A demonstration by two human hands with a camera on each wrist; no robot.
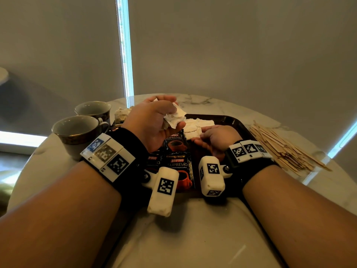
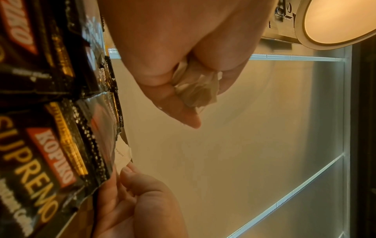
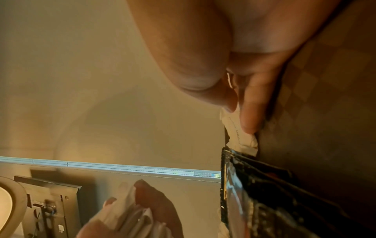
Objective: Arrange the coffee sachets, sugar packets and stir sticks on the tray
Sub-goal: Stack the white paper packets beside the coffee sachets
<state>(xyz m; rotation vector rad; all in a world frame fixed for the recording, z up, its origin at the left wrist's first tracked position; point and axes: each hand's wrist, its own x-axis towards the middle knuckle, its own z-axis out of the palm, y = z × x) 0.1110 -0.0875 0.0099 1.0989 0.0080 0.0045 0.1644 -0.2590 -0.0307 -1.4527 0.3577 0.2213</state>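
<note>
My left hand (image 1: 154, 117) is raised above the dark tray (image 1: 234, 120) and grips a bunch of white sugar packets (image 1: 174, 118), seen bunched in its fingers (image 2: 195, 87) in the left wrist view. My right hand (image 1: 214, 136) is low on the tray and pinches a white "brown sugar" packet (image 1: 191, 131) between thumb and finger (image 3: 236, 128). More white packets (image 1: 201, 122) lie behind it. Black Kopiko coffee sachets (image 1: 178, 165) lie flat on the tray's near part. Wooden stir sticks (image 1: 282, 146) are piled on the table right of the tray.
Two cups (image 1: 77, 132) (image 1: 93, 110) stand on the round marble table (image 1: 193, 229) left of the tray. Crumpled packets (image 1: 121, 114) lie behind them. A blind and a bright window gap (image 1: 124, 55) rise behind the table.
</note>
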